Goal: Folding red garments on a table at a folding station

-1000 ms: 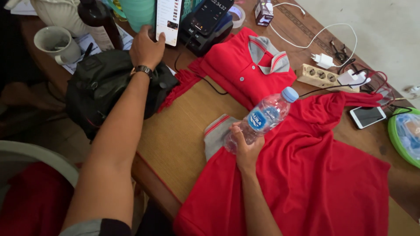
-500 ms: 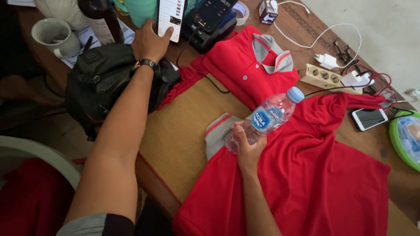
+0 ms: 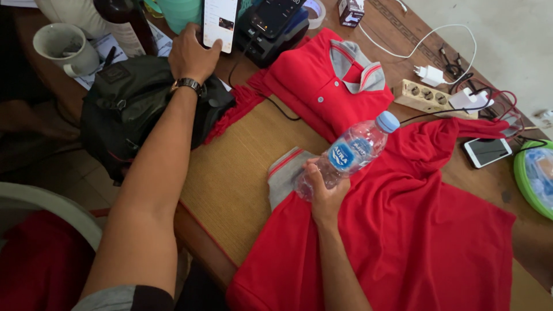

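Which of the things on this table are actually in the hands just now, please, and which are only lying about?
In hand:
left hand on the smartphone
right hand gripping the water bottle over the red shirt

Lying about:
mug
black bag
folded red polo
power strip
second phone

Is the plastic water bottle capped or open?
Capped: the water bottle has its light blue cap screwed on, held tilted in the right hand above the red shirt.
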